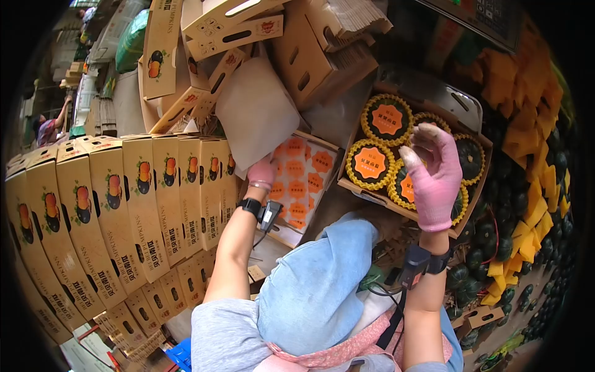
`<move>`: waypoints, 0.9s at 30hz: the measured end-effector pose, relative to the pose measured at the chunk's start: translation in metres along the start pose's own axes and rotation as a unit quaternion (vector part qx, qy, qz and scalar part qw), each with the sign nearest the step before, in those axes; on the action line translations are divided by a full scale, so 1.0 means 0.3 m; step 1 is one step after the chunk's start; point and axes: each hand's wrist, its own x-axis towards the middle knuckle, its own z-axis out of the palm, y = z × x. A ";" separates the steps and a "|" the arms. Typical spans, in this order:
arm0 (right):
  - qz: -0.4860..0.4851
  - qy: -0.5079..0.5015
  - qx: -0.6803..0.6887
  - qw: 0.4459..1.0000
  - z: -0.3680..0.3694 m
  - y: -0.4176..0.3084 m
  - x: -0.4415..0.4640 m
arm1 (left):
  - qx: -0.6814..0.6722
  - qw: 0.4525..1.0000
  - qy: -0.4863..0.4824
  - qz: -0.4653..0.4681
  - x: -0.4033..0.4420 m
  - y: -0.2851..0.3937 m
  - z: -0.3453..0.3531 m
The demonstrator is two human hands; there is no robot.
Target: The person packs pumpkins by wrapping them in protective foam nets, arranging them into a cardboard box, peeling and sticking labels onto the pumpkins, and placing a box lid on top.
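My left hand [263, 172], in a pink glove, is closed on the lower edge of a white paper sheet [257, 105], its fingertips partly hidden. Beside and under that hand lies a sheet of orange stickers [296, 180] in a shallow cardboard tray [328, 162]. My right hand [437, 180], gloved in pink with whitish fingertips, is open, thumb apart from curved fingers, over a cardboard box [406, 212]. Inside the box sit several dark green pumpkins in yellow foam nets; some, like the front-left pumpkin [370, 164], bear an orange sticker. One pumpkin [469, 158] at the right shows no sticker.
Printed pumpkin cartons [149, 204] stand in a long row at the left. Folded cardboard boxes [316, 56] pile up ahead. Loose pumpkins [489, 239] and yellow foam nets [536, 229] heap at the right. Another person [52, 124] is far left.
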 end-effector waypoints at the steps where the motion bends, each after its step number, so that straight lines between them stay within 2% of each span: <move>1: -0.006 0.003 -0.032 0.999 -0.013 -0.002 -0.018 | -0.012 1.000 0.013 0.012 -0.037 0.024 -0.028; 2: -0.015 0.013 -0.076 0.997 -0.028 -0.003 -0.034 | -0.007 0.997 -0.040 -0.059 -0.081 0.094 -0.083; 3: -0.041 -0.008 -0.113 0.993 -0.046 0.000 -0.051 | -0.018 0.999 -0.012 0.025 -0.130 0.118 -0.109; 5: -0.093 -0.142 -0.151 0.974 -0.047 -0.039 -0.065 | -0.095 0.977 0.043 0.188 -0.222 0.192 -0.180; 6: -0.150 -0.186 -0.212 0.947 -0.023 -0.063 -0.068 | -0.120 0.974 0.004 0.190 -0.267 0.271 -0.260; 7: -0.208 -0.229 -0.272 0.911 0.010 -0.088 -0.070 | -0.137 0.956 0.013 0.259 -0.288 0.318 -0.300; 9: -0.217 -0.235 -0.362 0.875 0.059 -0.125 -0.081 | -0.045 0.930 0.054 0.360 -0.312 0.437 -0.403; 13: -0.266 -0.219 -0.350 0.871 0.065 -0.164 -0.057 | -0.071 0.905 0.101 0.408 -0.311 0.510 -0.453; 15: -0.253 -0.197 -0.359 0.877 0.045 -0.166 -0.046 | -0.103 0.884 0.138 0.435 -0.307 0.529 -0.461; 19: -0.275 -0.227 -0.312 0.881 0.032 -0.173 -0.025 | -0.009 0.827 0.204 0.523 -0.295 0.555 -0.493; 20: -0.279 -0.228 -0.254 0.897 0.051 -0.164 -0.027 | 0.000 0.823 0.190 0.535 -0.298 0.568 -0.511; 22: -0.207 -0.260 -0.175 0.927 0.049 -0.162 -0.025 | -0.274 0.826 0.077 0.486 -0.314 0.585 -0.524; 23: -0.159 -0.274 -0.150 0.936 0.042 -0.166 -0.026 | -0.362 0.824 -0.041 0.434 -0.322 0.580 -0.567; 24: -0.172 -0.280 -0.149 0.933 0.040 -0.163 -0.023 | -0.446 0.808 -0.140 0.358 -0.331 0.586 -0.621; 25: -0.184 -0.287 -0.146 0.929 0.040 -0.156 -0.021 | -0.432 0.796 -0.229 0.357 -0.294 0.574 -0.653; 27: -0.171 -0.300 -0.140 0.928 0.047 -0.152 -0.024 | -0.353 0.847 -0.204 0.339 -0.285 0.599 -0.687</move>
